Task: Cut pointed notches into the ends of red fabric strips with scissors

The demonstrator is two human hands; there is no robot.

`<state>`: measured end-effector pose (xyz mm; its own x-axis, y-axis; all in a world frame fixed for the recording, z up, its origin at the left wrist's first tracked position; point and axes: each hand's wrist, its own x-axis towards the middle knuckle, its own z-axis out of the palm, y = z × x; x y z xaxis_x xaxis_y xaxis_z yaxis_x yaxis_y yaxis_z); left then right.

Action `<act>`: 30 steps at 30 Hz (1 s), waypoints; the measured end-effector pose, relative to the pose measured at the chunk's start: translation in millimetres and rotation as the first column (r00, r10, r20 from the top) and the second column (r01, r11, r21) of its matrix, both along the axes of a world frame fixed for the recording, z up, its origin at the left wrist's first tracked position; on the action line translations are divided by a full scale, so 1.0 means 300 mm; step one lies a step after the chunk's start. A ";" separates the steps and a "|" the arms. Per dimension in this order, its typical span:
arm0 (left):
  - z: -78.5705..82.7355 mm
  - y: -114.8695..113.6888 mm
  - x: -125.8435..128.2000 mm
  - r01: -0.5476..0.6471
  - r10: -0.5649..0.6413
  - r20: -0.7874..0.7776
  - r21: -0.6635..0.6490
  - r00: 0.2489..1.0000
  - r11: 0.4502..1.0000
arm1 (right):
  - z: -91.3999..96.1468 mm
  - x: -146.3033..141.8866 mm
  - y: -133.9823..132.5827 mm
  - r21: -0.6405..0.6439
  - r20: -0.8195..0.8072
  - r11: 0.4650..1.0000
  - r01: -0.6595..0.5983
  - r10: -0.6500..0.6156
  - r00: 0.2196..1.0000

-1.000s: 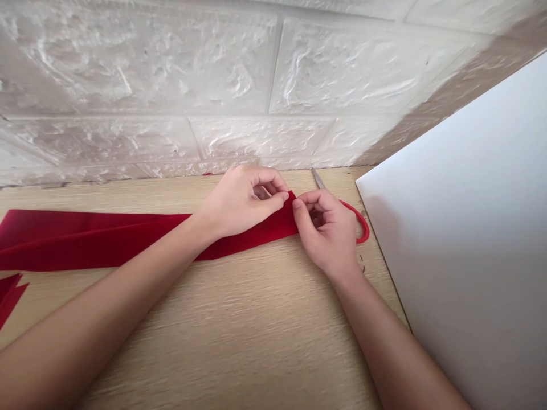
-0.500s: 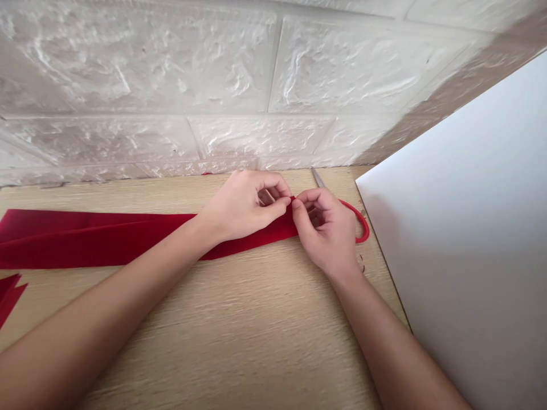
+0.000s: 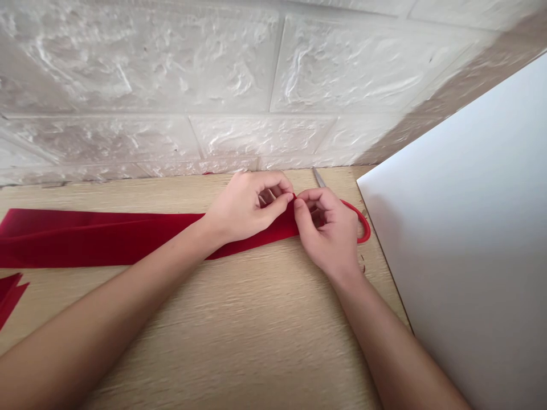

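Observation:
A long strip of red paper (image 3: pixel 98 238) lies across the wooden tabletop (image 3: pixel 256 330), folded lengthwise. My left hand (image 3: pixel 245 208) pinches its right end between thumb and forefinger. My right hand (image 3: pixel 331 236) pinches the same end from the other side, fingertips almost touching those of the left. Scissors with a red handle (image 3: pixel 363 228) lie flat right behind my right hand, and their metal blade tip (image 3: pixel 318 177) points at the wall. My hand hides most of the scissors.
A white textured brick wall (image 3: pixel 213 85) runs close behind the strip. A large white board (image 3: pixel 470 228) covers the right side of the table. A small scrap of red paper (image 3: pixel 11 293) lies at the left edge.
Both hands stay on the strip's right end with only small finger movements. The pinched corner is now more covered by my fingers.

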<state>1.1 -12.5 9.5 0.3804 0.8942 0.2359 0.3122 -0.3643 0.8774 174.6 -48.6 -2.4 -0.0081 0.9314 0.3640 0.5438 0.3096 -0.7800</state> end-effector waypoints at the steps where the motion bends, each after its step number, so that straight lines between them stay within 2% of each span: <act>1: -0.008 0.002 0.000 -0.015 0.015 0.023 -0.002 1.000 1.000 | 0.000 -0.001 0.000 -0.015 -0.004 1.000 0.005 -0.005 1.000; 5: -0.040 0.010 -0.004 -0.064 0.066 0.109 -0.027 0.992 0.998 | 0.002 -0.002 0.002 -0.069 -0.013 0.998 0.010 -0.011 1.000; 11: -0.044 0.010 -0.007 -0.095 0.093 0.102 0.013 0.990 0.995 | 0.005 -0.002 0.005 -0.103 -0.032 0.994 0.036 -0.039 0.999; 23: -0.047 0.007 -0.010 -0.123 0.120 0.130 0.015 0.984 0.992 | -0.005 -0.002 0.001 -0.014 0.015 0.999 0.043 -0.043 0.999; 30: -0.050 0.016 -0.011 -0.139 0.139 0.141 -0.015 0.980 0.990 | -0.006 -0.003 0.000 -0.022 0.017 0.999 0.035 -0.035 0.999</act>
